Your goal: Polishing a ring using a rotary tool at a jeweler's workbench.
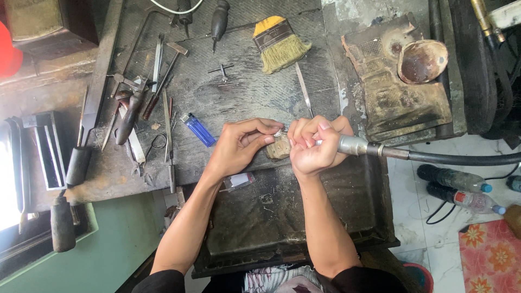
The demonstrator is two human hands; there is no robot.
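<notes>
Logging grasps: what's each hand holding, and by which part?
Right hand grips the rotary handpiece around its metal front end. Left hand pinches a small silvery piece at its edge against the wooden peg.

- I see my two arms bare from the hands up to near the shoulders.
- Dark, nearly black short sleeves end at the bottom edge of the view.
- My left hand (239,142) and right hand (313,145) wear no gloves, rings or watch.
- Patterned light fabric shows between the sleeves, over my lap.
</notes>
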